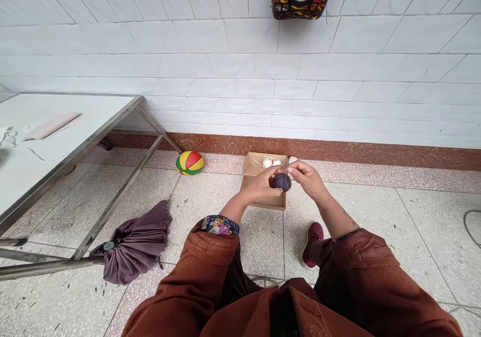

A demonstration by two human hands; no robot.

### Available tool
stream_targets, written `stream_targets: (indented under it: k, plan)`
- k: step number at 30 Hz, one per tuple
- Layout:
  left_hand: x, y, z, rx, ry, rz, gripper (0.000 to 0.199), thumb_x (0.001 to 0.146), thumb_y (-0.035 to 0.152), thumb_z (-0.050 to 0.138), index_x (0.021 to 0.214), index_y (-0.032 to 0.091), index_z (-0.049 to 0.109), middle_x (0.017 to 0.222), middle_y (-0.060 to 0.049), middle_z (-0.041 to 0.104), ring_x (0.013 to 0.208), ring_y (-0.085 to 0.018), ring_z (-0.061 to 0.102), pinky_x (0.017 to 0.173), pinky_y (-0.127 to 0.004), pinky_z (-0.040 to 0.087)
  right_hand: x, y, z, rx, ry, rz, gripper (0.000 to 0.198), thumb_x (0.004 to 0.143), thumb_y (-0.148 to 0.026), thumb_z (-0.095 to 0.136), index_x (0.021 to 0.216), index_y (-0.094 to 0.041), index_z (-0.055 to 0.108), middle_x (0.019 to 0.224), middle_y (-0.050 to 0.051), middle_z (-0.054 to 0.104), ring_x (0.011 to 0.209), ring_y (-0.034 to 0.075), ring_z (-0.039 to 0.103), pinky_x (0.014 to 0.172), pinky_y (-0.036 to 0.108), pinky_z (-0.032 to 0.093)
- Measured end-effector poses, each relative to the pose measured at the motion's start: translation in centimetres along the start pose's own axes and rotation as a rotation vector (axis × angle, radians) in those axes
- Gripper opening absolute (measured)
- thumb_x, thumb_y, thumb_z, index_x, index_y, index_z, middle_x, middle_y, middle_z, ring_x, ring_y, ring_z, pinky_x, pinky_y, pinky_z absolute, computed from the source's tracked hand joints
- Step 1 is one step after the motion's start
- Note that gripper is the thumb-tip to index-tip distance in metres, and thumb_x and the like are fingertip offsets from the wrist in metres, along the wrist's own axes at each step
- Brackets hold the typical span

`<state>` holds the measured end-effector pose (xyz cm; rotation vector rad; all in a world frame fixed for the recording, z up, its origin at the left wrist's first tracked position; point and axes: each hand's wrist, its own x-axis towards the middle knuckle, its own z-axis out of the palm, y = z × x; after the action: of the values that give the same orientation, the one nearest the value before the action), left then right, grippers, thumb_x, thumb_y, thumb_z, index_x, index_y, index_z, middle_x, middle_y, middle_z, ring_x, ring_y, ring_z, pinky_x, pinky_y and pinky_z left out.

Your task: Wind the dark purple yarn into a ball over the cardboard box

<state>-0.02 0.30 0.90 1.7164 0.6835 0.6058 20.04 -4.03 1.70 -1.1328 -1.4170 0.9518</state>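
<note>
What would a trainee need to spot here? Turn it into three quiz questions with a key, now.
1. Multiple choice: which hand has its fingers around the dark yarn ball?
A) the left hand
B) the right hand
2. True or false: the multicoloured ball lies on the floor.
3. Fill in the missing word: the small balls inside the open cardboard box are ____ in colour.

Key: 1. A; 2. True; 3. white
</note>
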Motion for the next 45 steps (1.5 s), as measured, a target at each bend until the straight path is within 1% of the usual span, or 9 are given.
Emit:
stream_targets:
  k: [4, 9, 15, 19, 22, 26, 32, 41, 45]
  plan:
    - [0.1, 0.2, 0.3, -0.332, -0.125, 0.051, 0.087, 0.072, 0.027, 0.08, 0.151, 0.028, 0.045, 0.139, -0.012, 0.059, 0.123, -0.029, 0.058, 0.105, -0.046, 0.045, 0.7, 1.4, 0.7, -0.078, 0.082, 0.026, 0.027, 0.087, -0.048, 0.065, 0.079, -0.022, 0.066, 0.077, 0.001, 0.063, 0.075, 0.017, 0.056, 0.074, 0.031, 0.045]
    - [0.4, 0.0, 0.0, -0.504, 0.053, 0.015, 0.062, 0.072, 0.033, 0.083, 0.131, 0.021, 0.064, 0.136, -0.013, 0.062, 0.127, -0.029, 0.056, 0.106, -0.042, 0.044, 0.2, 2.7, 1.5, -0.28, 0.055, 0.062, 0.021, 0.089, -0.04, 0.055, 0.08, -0.022, 0.061, 0.075, 0.002, 0.062, 0.073, 0.019, 0.056, 0.069, 0.03, 0.044]
    - [0.9, -0.3, -0.4, -0.294, 0.326, -0.067, 0.048, 0.076, 0.034, 0.076, 0.12, 0.018, 0.066, 0.12, -0.01, 0.068, 0.115, -0.026, 0.06, 0.104, -0.043, 0.047, -1.2, 1.3, 2.0, -0.332, -0.27, -0.038, 0.028, 0.094, -0.042, 0.054, 0.077, -0.022, 0.063, 0.073, 0.002, 0.061, 0.07, 0.018, 0.055, 0.068, 0.03, 0.043]
    - [1.0, -0.4, -0.4, -0.043, 0.411, -0.058, 0.048, 0.072, 0.027, 0.076, 0.119, 0.021, 0.068, 0.122, -0.01, 0.065, 0.119, -0.029, 0.058, 0.107, -0.046, 0.045, -1.6, -0.3, 1.2, -0.144, -0.269, -0.022, 0.031, 0.092, -0.052, 0.062, 0.088, -0.022, 0.069, 0.077, 0.002, 0.063, 0.069, 0.016, 0.053, 0.066, 0.03, 0.044]
    - [0.8, -0.3, -0.3, 0.001, 0.352, -0.05, 0.051, 0.071, 0.024, 0.075, 0.122, 0.022, 0.067, 0.125, -0.01, 0.063, 0.122, -0.03, 0.057, 0.11, -0.048, 0.043, -1.2, -0.5, 0.1, 0.004, -0.127, 0.039, 0.038, 0.09, -0.059, 0.064, 0.092, -0.022, 0.07, 0.069, -0.001, 0.055, 0.059, 0.014, 0.045, 0.057, 0.028, 0.038]
    - [0.1, 0.3, -0.1, -0.098, 0.106, -0.033, 0.062, 0.074, 0.025, 0.071, 0.135, 0.023, 0.06, 0.127, -0.009, 0.063, 0.118, -0.028, 0.058, 0.108, -0.046, 0.042, -0.1, 0.1, -0.6, 0.012, 0.071, 0.051, 0.036, 0.087, -0.058, 0.067, 0.087, -0.022, 0.069, 0.07, -0.001, 0.054, 0.062, 0.014, 0.044, 0.06, 0.029, 0.039]
    - [-0.6, 1.3, 0.5, -0.509, -0.143, -0.152, 0.079, 0.081, 0.034, 0.061, 0.156, 0.031, 0.035, 0.11, -0.007, 0.064, 0.085, -0.019, 0.066, 0.071, -0.031, 0.045, 0.8, 1.6, 0.2, -0.127, 0.182, 0.046, 0.037, 0.085, -0.058, 0.067, 0.076, -0.021, 0.064, 0.072, 0.001, 0.058, 0.07, 0.017, 0.05, 0.067, 0.03, 0.041]
    - [-0.3, 1.8, 0.6, -0.813, -0.088, -0.186, 0.064, 0.073, 0.039, 0.061, 0.135, 0.022, 0.057, 0.095, -0.008, 0.067, 0.073, -0.018, 0.061, 0.063, -0.029, 0.039, 0.6, 4.2, 1.3, -0.325, 0.066, 0.063, 0.028, 0.094, -0.043, 0.051, 0.079, -0.022, 0.063, 0.077, 0.003, 0.064, 0.074, 0.019, 0.056, 0.07, 0.03, 0.044]
    - [-0.2, 1.5, 0.4, -0.853, -0.02, -0.204, 0.062, 0.073, 0.038, 0.059, 0.133, 0.022, 0.057, 0.105, -0.009, 0.068, 0.077, -0.018, 0.063, 0.067, -0.031, 0.043, 0.4, 5.0, 1.7, -0.418, 0.011, 0.063, 0.02, 0.093, -0.032, 0.051, 0.089, -0.022, 0.067, 0.084, 0.005, 0.069, 0.079, 0.021, 0.06, 0.073, 0.031, 0.046]
